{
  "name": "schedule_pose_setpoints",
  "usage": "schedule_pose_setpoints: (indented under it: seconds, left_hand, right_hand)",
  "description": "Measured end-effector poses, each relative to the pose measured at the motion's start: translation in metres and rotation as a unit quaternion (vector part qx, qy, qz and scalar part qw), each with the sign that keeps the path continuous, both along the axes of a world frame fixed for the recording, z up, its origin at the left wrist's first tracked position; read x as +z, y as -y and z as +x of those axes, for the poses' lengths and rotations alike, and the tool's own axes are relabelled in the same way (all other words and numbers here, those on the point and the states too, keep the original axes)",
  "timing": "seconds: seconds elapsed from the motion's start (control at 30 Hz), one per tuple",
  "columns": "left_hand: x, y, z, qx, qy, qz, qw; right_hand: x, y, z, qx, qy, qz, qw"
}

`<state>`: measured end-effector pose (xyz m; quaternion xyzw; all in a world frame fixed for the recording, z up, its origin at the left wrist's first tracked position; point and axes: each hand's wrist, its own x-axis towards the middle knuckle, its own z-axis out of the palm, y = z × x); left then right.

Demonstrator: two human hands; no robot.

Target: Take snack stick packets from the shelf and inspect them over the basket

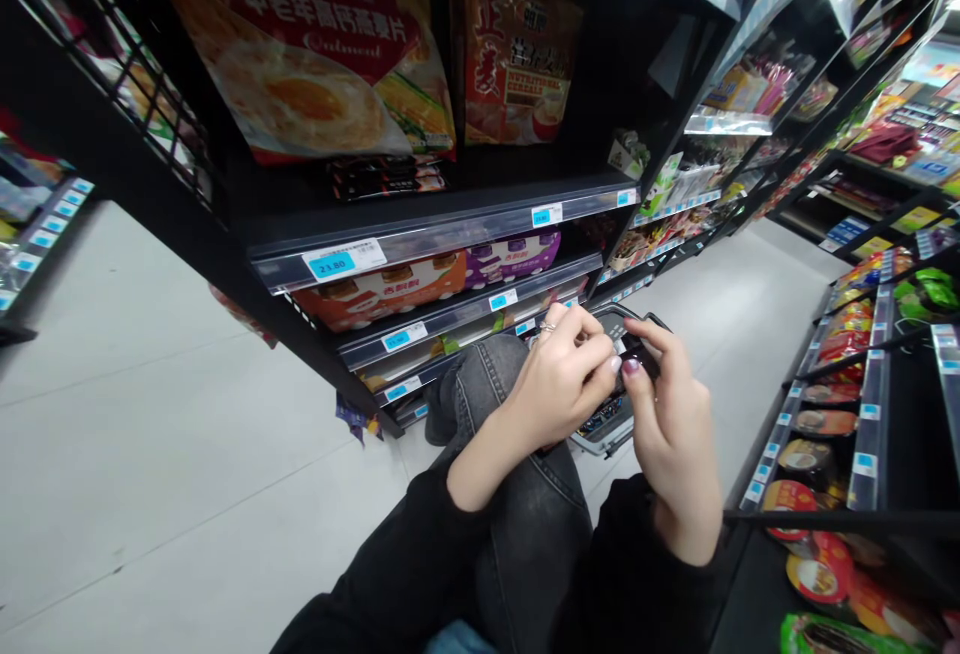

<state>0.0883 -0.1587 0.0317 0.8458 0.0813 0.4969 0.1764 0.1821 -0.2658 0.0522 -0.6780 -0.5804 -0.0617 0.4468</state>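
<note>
I crouch in a shop aisle, one knee in grey jeans (517, 524) raised before me. Both hands hold a dark handheld scanner with a keypad (619, 329) over the knee. My left hand (559, 379), with a ring on one finger, is closed round the device's left side, fingertips on its face. My right hand (671, 434) grips its right side, thumb pressed against the front. The lower end of the device (604, 424) shows grey under my hands.
Black shelving (442, 229) faces me with large oatmeal bags (315, 44), boxed goods and blue price tags (341, 261). Another rack with bowls and packets (832, 424) stands at the right. Pale floor tiles (150, 434) stretch left and down the aisle.
</note>
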Motion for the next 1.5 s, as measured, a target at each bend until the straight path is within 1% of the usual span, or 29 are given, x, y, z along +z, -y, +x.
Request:
schedule_pose_setpoints:
  seconds: [0.1,0.17,0.2,0.27,0.33,0.4,0.47,0.5,0.53,0.63,0.67,0.73,0.83,0.9,0.97,1.0,1.1,1.2,1.23,1.33,1.37,1.4,1.47,1.5]
  left_hand:
    - [-0.002,0.005,0.003,-0.035,0.061,-0.108,0.992]
    - [-0.005,0.009,0.005,-0.068,0.083,-0.192,0.976]
    - [-0.006,0.011,0.007,-0.097,0.079,-0.24,0.963]
    - [-0.007,0.014,0.009,-0.174,0.045,-0.336,0.924]
    - [-0.006,0.016,0.01,-0.24,0.012,-0.424,0.873]
    - [-0.003,0.017,0.011,-0.29,-0.002,-0.493,0.82]
    - [-0.001,0.017,0.011,-0.33,-0.018,-0.54,0.774]
    - [0.0,0.017,0.01,-0.348,-0.03,-0.552,0.758]
    - [0.001,0.017,0.009,-0.362,-0.044,-0.554,0.748]
    - [0.002,0.013,0.005,-0.407,-0.097,-0.523,0.742]
    - [0.002,0.01,0.003,-0.421,-0.126,-0.502,0.745]
    - [0.004,0.003,-0.001,-0.433,-0.197,-0.44,0.762]
    - [0.006,-0.008,-0.005,-0.413,-0.295,-0.321,0.799]
    - [0.007,-0.015,-0.007,-0.397,-0.328,-0.257,0.818]
    - [0.006,-0.021,-0.01,-0.386,-0.332,-0.223,0.831]
    - [0.006,-0.023,-0.012,-0.381,-0.325,-0.222,0.836]
    - [0.003,-0.031,-0.019,-0.378,-0.295,-0.254,0.84]
    - [0.0,-0.038,-0.027,-0.384,-0.263,-0.301,0.832]
    - [0.001,-0.039,-0.029,-0.391,-0.253,-0.328,0.822]
    - [0.002,-0.041,-0.034,-0.42,-0.206,-0.445,0.764]
    - [0.003,-0.041,-0.034,-0.417,-0.18,-0.479,0.751]
    - [0.003,-0.041,-0.033,-0.404,-0.146,-0.505,0.749]
    - [0.002,-0.041,-0.029,-0.35,-0.058,-0.535,0.767]
    - [0.0,-0.042,-0.026,-0.315,-0.008,-0.543,0.779]
  right_hand:
    - [-0.003,-0.001,0.0,-0.001,0.01,0.052,0.999]
    - [-0.006,-0.002,0.001,-0.025,0.015,0.095,0.995]
    - [-0.007,-0.002,0.001,-0.036,0.017,0.116,0.992]
    - [-0.008,-0.003,0.002,-0.049,0.018,0.147,0.988]
    - [-0.008,-0.003,0.002,-0.055,0.015,0.157,0.986]
    - [-0.007,-0.003,0.001,-0.064,0.009,0.166,0.984]
    - [-0.006,-0.003,0.001,-0.082,-0.002,0.191,0.978]
    - [-0.005,-0.003,0.002,-0.095,-0.009,0.205,0.974]
    - [-0.004,-0.003,0.003,-0.109,-0.017,0.218,0.97]
    - [-0.002,-0.001,0.008,-0.155,-0.039,0.241,0.957]
    - [-0.001,-0.001,0.01,-0.168,-0.049,0.247,0.953]
    - [-0.001,0.001,0.015,-0.19,-0.074,0.264,0.943]
    - [-0.002,0.003,0.023,-0.217,-0.115,0.306,0.92]
    - [-0.003,0.005,0.028,-0.23,-0.143,0.332,0.903]
    - [-0.005,0.005,0.033,-0.239,-0.166,0.355,0.888]
    - [-0.006,0.005,0.035,-0.242,-0.173,0.368,0.881]
    - [-0.009,0.002,0.04,-0.238,-0.205,0.39,0.866]
    - [-0.011,-0.002,0.04,-0.221,-0.258,0.372,0.864]
    - [-0.011,-0.003,0.04,-0.217,-0.268,0.366,0.864]
    - [-0.01,-0.005,0.036,-0.213,-0.282,0.363,0.862]
    - [-0.009,-0.005,0.034,-0.207,-0.29,0.364,0.861]
    - [-0.008,-0.005,0.033,-0.195,-0.301,0.366,0.859]
    - [-0.008,-0.003,0.031,-0.159,-0.326,0.354,0.862]
    - [-0.008,-0.002,0.03,-0.14,-0.335,0.337,0.869]
